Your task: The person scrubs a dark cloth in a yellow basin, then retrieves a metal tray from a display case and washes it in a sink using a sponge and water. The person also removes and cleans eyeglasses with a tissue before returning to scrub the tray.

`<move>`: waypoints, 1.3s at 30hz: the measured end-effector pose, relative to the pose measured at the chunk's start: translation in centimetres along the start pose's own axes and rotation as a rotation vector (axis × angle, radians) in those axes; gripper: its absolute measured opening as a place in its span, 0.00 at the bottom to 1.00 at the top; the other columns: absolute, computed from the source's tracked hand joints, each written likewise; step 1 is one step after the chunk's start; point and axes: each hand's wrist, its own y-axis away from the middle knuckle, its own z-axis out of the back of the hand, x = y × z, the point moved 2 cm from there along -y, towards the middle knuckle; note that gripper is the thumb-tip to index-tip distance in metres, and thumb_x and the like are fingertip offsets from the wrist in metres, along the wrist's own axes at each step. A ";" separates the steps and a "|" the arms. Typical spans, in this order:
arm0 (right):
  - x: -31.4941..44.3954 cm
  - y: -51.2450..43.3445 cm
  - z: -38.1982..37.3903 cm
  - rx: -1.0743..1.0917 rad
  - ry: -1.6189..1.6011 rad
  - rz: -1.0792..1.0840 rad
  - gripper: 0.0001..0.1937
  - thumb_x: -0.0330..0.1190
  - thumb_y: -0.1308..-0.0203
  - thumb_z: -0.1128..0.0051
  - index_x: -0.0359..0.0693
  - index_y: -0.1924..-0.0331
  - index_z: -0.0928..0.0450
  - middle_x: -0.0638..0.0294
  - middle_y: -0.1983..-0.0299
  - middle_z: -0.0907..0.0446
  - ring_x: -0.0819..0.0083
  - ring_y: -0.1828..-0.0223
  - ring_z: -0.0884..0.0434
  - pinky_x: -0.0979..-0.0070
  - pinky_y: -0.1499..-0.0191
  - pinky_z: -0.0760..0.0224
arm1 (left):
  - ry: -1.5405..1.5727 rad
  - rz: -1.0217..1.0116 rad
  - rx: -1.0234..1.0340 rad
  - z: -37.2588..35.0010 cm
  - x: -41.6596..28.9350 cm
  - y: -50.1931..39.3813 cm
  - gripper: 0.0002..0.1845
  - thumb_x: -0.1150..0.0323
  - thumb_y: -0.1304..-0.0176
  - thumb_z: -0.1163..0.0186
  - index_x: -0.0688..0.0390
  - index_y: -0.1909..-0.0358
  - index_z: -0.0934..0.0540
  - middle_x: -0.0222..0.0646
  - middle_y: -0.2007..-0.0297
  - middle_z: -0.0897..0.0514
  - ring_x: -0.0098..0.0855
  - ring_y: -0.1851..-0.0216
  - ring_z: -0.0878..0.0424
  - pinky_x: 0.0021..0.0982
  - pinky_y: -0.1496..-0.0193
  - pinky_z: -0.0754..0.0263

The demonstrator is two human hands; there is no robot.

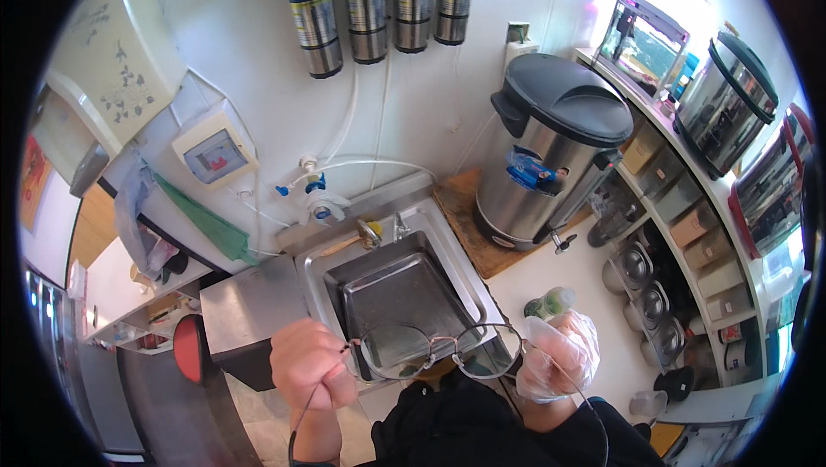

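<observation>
A pair of thin-rimmed eyeglasses [444, 340] is held up in front of my chest, lenses towards the sink side. My bare left hand [314, 364] is closed in a fist around one temple by its hinge. On the other side, my right hand [559, 357], in a thin clear plastic glove, grips the second temple. Both temple arms run back past my hands towards me. Beneath the glasses is a stainless steel sink [481, 312], with a metal basin [400, 296] sitting in it. A small green-and-clear container [550, 303] stands just beyond my right hand.
A brush [348, 244] lies on the sink's back rim by the tap [401, 227]. A large steel urn [542, 164] stands on a wooden board [461, 209] at right. Curved shelving [694, 241] holds bins. Water filters [368, 9] and a breaker box [215, 148] hang on the wall.
</observation>
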 end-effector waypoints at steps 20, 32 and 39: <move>15.9 5.9 -16.1 1.135 -0.609 0.122 0.07 0.36 0.44 0.44 0.45 0.74 0.23 0.58 0.77 0.24 0.58 0.74 0.23 0.62 0.71 0.31 | -0.967 0.257 -0.199 22.2 -9.6 19.5 0.08 0.69 0.38 0.48 0.57 0.75 0.32 0.31 0.84 0.29 0.31 0.88 0.33 0.31 0.85 0.41; 47.1 14.8 -30.3 0.660 -0.941 0.655 0.09 0.28 0.64 0.41 0.50 0.83 0.32 0.69 0.87 0.39 0.73 0.86 0.34 0.76 0.82 0.44 | -1.361 0.626 -0.432 47.4 -18.9 31.9 0.09 0.71 0.36 0.48 0.58 0.75 0.27 0.35 0.79 0.24 0.38 0.78 0.27 0.37 0.72 0.35; 58.1 17.1 -39.3 0.713 -0.972 0.858 0.10 0.29 0.59 0.41 0.48 0.83 0.33 0.68 0.87 0.39 0.73 0.87 0.35 0.77 0.83 0.45 | -1.379 1.002 -0.498 57.2 -16.5 35.4 0.10 0.72 0.35 0.49 0.58 0.75 0.24 0.38 0.75 0.23 0.44 0.74 0.27 0.42 0.69 0.35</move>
